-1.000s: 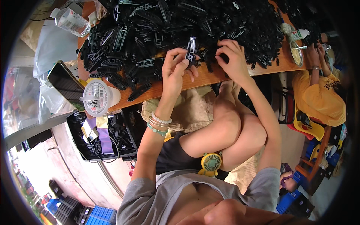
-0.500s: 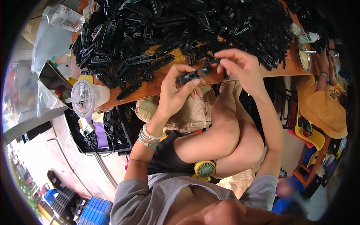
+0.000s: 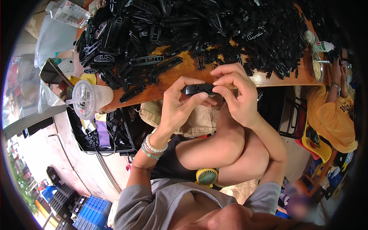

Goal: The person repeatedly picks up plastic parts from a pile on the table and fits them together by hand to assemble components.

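A small, long black plastic part point(image 3: 196, 89) is held level just off the table's front edge. My left hand point(image 3: 175, 102) grips it by its left end, thumb below and fingers behind. At its right end, the thumb and fingertips of my right hand point(image 3: 240, 99) pinch together; any small piece between them is hidden. Beyond my hands, a large heap of similar black plastic parts point(image 3: 153, 34) covers much of the wooden table point(image 3: 161, 85). Smaller black pieces point(image 3: 268, 53) are piled on the right side.
On the left stand a lidded plastic cup point(image 3: 85, 100), a propped phone point(image 3: 56, 75) and a clear bottle point(image 3: 68, 13). A black tray point(image 3: 126, 134) of parts sits below them. A metal bowl point(image 3: 317, 68) lies right, near a person in orange point(image 3: 329, 119). A small yellow-green fan point(image 3: 207, 177) rests by my lap.
My right hand has moved down and left, bringing its fingertips onto the part's right end. The part has lowered slightly and turned from tilted to level.
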Tool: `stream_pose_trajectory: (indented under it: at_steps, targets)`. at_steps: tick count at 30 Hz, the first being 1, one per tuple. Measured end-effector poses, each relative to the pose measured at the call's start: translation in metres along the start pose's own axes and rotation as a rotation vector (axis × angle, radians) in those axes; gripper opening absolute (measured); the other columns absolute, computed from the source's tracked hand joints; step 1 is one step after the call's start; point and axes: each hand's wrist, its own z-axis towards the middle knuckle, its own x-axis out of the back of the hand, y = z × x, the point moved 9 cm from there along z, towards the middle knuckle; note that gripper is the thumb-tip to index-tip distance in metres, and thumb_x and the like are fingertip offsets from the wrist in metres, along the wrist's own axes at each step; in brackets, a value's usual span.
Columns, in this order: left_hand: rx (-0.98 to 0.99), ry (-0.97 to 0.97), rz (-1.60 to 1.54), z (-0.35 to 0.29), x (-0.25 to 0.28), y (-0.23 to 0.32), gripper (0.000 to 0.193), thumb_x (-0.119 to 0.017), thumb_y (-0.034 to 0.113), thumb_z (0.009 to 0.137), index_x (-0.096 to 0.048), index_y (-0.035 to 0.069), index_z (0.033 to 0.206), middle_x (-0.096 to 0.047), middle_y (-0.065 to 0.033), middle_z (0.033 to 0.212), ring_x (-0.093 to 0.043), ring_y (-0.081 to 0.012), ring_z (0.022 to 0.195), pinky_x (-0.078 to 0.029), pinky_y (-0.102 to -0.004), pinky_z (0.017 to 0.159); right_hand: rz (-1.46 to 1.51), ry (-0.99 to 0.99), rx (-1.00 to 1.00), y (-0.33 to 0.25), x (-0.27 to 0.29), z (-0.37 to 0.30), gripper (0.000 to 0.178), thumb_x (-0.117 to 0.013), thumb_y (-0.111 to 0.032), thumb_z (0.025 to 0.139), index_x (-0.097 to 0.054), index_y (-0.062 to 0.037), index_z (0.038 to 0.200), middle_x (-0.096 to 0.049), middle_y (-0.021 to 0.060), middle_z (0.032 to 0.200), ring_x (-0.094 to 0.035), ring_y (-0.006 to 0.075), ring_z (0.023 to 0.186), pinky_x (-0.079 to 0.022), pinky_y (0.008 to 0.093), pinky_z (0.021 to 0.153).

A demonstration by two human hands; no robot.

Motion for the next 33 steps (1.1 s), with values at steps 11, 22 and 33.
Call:
stream_pose_trajectory:
  at_steps: [11, 22, 33]
  targets:
    - [0.091, -0.044, 0.221, -0.028, 0.023, -0.009, 0.013, -0.064, 0.000, 0.083, -0.061, -0.004, 0.095, -0.067, -0.0105, 0.089, -0.064, -0.0114, 0.075, -0.052, -0.0242, 0.066, 0.351, -0.437, -0.493, 0.032, -0.052, -0.044, 0.019, -0.067, -0.006, 0.085, -0.057, 0.0019, 0.099, -0.060, 0.0011, 0.076, -0.055, 0.0059, 0.061, -0.044, 0.0201, 0.054]
    - [-0.342, 0.041, 0.593, 0.015, -0.002, 0.035, 0.008, -0.062, 0.002, 0.086, -0.065, -0.002, 0.091, -0.065, -0.0111, 0.081, -0.064, -0.0168, 0.069, -0.049, -0.0269, 0.062, 0.360, -0.394, -0.377, 0.024, -0.044, -0.040, 0.016, -0.066, -0.007, 0.083, -0.060, 0.0017, 0.096, -0.063, 0.0110, 0.076, -0.059, 0.0198, 0.061, -0.047, 0.0286, 0.058]
    - [-0.562, 0.072, 1.191, 0.048, -0.090, -0.011, 0.037, -0.074, 0.021, 0.076, -0.058, 0.005, 0.106, -0.061, -0.0099, 0.084, -0.064, -0.0280, 0.062, -0.048, -0.0343, 0.049, -0.840, 0.265, -0.252, 0.068, 0.100, -0.007, 0.010, -0.070, -0.009, 0.076, -0.066, -0.0052, 0.085, -0.059, 0.0060, 0.085, -0.055, 0.0244, 0.085, -0.044, 0.0366, 0.076]
